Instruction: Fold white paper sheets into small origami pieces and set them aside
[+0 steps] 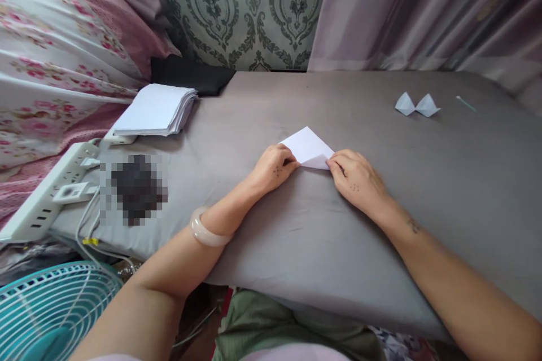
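Observation:
A folded sheet of white paper (305, 145) lies on the grey-covered surface in front of me, one corner pointing away. Its near edge is turned up in a flap at the right. My left hand (276, 168) pinches the paper's left near corner between thumb and fingers. At the right near corner, my right hand (354, 176) grips the flap the same way. Farther back on the right stands a folded white paper shape (417, 105) with two peaks, out of reach of both hands. The fingertips under the paper are hidden.
A stack of white paper (154, 110) sits at the back left, beside a black cloth-like item (190, 74). White power strips (53, 192) with cables run along the left edge. A blurred dark object (138, 189) lies nearby. A teal fan (55, 310) stands low at left. A thin stick (466, 103) lies far right.

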Demonstrator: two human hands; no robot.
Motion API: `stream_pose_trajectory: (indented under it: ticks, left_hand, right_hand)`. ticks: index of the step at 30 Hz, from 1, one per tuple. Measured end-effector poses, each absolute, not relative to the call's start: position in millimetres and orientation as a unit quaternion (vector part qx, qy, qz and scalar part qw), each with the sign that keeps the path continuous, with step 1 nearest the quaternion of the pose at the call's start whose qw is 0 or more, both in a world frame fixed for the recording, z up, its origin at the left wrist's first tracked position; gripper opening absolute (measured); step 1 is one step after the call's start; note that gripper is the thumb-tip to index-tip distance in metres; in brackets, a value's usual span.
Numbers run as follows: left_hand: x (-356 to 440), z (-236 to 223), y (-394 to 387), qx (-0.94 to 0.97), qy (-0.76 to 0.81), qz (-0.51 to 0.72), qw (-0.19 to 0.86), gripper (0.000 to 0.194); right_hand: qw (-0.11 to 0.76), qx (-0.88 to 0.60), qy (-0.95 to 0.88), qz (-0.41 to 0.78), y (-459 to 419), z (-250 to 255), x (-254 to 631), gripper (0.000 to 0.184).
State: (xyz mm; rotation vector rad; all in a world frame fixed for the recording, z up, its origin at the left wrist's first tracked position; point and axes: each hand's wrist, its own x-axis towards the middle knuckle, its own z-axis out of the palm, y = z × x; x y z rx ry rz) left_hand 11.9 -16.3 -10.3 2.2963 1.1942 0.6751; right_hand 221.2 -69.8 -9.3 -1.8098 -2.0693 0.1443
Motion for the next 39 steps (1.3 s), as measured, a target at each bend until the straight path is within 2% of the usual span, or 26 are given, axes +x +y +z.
stream_pose_trajectory:
  ticks: [13, 20, 29, 34, 39]
  left_hand:
    - [22.5, -19.0, -15.7, 0.795, 0.504, 0.252, 0.224, 0.013]
    - [23.7, -18.7, -15.2, 0.786, 0.518, 0.247, 0.230, 0.014]
    - [21.9, -23.4, -15.4, 0.802, 0.507, 0.237, 0.210, 0.008]
    - [21.1, -23.2, -14.3, 0.860, 0.427, 0.214, 0.179, 0.038]
    - [19.8, -25.4, -10.3, 0.897, 0.386, 0.162, 0.145, 0.046]
  right_hand:
    - [0.246, -0.673, -0.697, 0.001, -57.9, -28.2, 218.9, 0.028]
    - [0.237, -0.684, -0.690, 0.014, -55.5, -28.2, 219.1, 0.022]
    - [0.210, -0.686, -0.697, 0.017, -56.0, -26.6, 221.2, 0.025]
    - [0.203, -0.680, -0.704, 0.007, -57.8, -24.0, 220.9, 0.032]
    - [0.183, -0.707, -0.683, 0.030, -57.9, -23.3, 230.3, 0.034]
